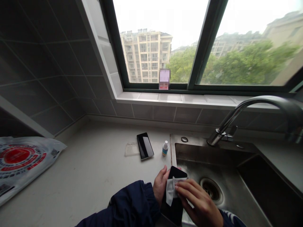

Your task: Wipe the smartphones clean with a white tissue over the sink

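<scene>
My left hand [160, 184] grips a black smartphone [176, 172] from its left side, over the counter's edge by the sink. A white tissue [170, 190] lies across the phone's face, with the fingers of my right hand [200, 201] pinching and pressing it there. Just beyond my hands stands a small white-capped bottle [165, 148] with a blue and yellow label. To its left a second black smartphone [145, 146] rests face up, partly over a clear phone case [131, 149].
At the right a steel sink [227, 167] with a round drain [211, 190] sits below a curved chrome faucet [219, 134]. A printed plastic bag [26, 160] lies on the white counter [94, 167] at far left. A tiled sill [175, 97] and window run behind.
</scene>
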`<state>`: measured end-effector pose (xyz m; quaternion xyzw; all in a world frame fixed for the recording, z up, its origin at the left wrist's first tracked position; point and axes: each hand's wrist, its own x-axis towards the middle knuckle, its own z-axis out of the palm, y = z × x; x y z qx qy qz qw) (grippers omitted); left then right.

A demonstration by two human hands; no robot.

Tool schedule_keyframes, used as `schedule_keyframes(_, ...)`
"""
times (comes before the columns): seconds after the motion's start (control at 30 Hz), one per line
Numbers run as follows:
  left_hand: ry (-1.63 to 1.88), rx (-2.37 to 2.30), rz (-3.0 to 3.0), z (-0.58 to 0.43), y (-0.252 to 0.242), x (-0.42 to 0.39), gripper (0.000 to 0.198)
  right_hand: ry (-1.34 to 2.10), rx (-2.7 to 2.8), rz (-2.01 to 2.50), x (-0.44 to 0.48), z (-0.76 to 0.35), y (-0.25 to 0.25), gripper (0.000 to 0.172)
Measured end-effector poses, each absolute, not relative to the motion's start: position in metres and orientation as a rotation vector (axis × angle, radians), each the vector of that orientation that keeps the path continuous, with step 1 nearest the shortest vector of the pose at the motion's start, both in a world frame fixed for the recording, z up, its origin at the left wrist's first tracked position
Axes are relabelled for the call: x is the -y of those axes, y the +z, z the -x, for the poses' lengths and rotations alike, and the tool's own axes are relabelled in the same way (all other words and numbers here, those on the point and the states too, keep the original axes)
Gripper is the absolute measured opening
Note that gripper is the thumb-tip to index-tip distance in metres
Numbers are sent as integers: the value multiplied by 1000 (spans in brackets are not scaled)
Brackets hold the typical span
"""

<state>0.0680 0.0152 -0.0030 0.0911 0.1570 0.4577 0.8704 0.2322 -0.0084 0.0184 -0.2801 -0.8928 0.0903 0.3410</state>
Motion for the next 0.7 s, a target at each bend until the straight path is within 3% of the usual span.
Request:
schedule_keyframes(0.3, 961, -346, -208, -69, -12, -16, 52, 194, 2420, 806, 6, -233, 12, 43)
schedule_keyframes(0.7, 952, -461, -222, -69, -1, -15, 58, 265, 2244, 774, 10, -233, 10, 15)
